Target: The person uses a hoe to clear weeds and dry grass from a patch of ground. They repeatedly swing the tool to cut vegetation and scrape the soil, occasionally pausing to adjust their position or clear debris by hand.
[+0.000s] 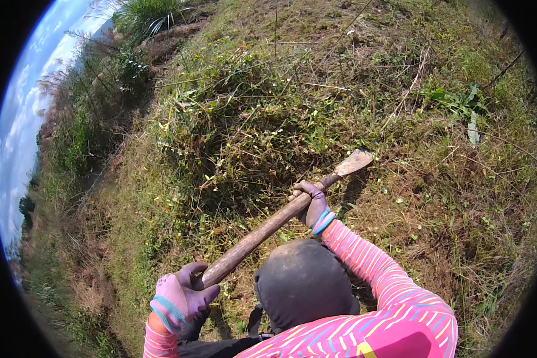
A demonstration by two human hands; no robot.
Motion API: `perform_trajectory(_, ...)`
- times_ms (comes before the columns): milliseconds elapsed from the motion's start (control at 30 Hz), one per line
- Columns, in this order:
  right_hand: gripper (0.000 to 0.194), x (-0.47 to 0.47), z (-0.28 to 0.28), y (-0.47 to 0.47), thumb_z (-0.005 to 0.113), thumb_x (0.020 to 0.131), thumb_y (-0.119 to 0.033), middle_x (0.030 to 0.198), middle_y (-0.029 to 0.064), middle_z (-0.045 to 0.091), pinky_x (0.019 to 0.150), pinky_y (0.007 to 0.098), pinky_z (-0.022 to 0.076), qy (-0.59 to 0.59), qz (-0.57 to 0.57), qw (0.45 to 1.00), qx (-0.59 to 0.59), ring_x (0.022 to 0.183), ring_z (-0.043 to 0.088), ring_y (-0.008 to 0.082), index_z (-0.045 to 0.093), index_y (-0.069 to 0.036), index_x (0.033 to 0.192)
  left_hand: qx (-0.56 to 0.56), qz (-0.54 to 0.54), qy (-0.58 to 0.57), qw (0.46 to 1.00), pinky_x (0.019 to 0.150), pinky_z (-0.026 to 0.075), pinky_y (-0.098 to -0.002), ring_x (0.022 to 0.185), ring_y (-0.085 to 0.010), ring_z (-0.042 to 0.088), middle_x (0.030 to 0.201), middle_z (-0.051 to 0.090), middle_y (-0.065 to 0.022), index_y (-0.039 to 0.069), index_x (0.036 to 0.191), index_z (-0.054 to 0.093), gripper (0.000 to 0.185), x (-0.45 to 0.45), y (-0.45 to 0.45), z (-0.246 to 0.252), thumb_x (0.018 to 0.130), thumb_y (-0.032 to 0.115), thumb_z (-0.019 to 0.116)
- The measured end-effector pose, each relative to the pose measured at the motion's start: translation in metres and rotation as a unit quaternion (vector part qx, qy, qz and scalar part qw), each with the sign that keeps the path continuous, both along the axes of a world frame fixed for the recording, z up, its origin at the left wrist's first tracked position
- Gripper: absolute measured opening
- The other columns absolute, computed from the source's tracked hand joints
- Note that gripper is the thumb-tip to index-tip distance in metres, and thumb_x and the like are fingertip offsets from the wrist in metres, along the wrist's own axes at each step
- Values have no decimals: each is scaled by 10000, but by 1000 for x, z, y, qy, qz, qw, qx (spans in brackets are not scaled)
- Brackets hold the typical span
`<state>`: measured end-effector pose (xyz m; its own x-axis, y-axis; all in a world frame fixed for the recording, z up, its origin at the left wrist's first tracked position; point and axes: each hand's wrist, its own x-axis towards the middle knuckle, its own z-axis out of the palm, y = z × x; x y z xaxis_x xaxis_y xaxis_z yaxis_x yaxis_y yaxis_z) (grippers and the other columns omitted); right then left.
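A long-handled digging tool, like a hoe or spade, with a thick wooden handle [255, 239] and a flat, worn metal blade [354, 162], slants across the view from lower left to upper right. At the handle's near end, my left hand [183, 293], in a purple glove with a blue cuff, grips the wood. Near the blade, my right hand [312, 203], in a matching glove, is closed around the shaft. Low weeds [232, 156] lie beyond the handle, with the blade over the grass at their right side.
A rounded form in dark cloth [302, 282] and a pink striped shirt [394, 326] fill the lower middle. Dry grass [434, 201] and cut stems cover the ground at right. Taller brush [80, 116] stands along the left, with sky beyond. A broad-leaved plant [472, 103] grows at upper right.
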<state>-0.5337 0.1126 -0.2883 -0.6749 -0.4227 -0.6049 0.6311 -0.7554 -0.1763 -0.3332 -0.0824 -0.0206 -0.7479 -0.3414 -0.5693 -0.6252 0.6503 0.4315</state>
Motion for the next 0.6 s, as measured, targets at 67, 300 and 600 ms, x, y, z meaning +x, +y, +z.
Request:
perform_trajectory(67, 221, -5, 7, 3, 669, 810, -244, 710, 44, 582, 658, 335, 512, 38, 13, 999, -12, 654, 580, 189, 599, -41, 861, -11, 17, 62, 998, 563, 479, -240, 608, -97, 594, 693, 661, -96, 6, 1093, 599, 416, -17, 2, 18, 772, 240, 723)
perform_trajectory(300, 365, -16, 8, 2, 654, 832, -418, 734, 41, 594, 625, 327, 515, 74, 48, 995, 50, 663, 595, 171, 627, -64, 918, 5, 89, 92, 992, 614, 497, -239, 669, -104, 625, 737, 675, -117, -54, 999, 631, 277, -48, 2, 33, 803, 142, 643)
perform_trajectory(600, 359, -13, -10, -6, 663, 814, -461, 809, 21, 623, 714, 427, 527, 20, 77, 988, 130, 774, 617, 210, 614, -112, 878, 40, 3, 127, 991, 595, 511, -280, 578, -150, 633, 680, 663, -137, -3, 899, 664, 239, -45, -51, 0, 786, 207, 648)
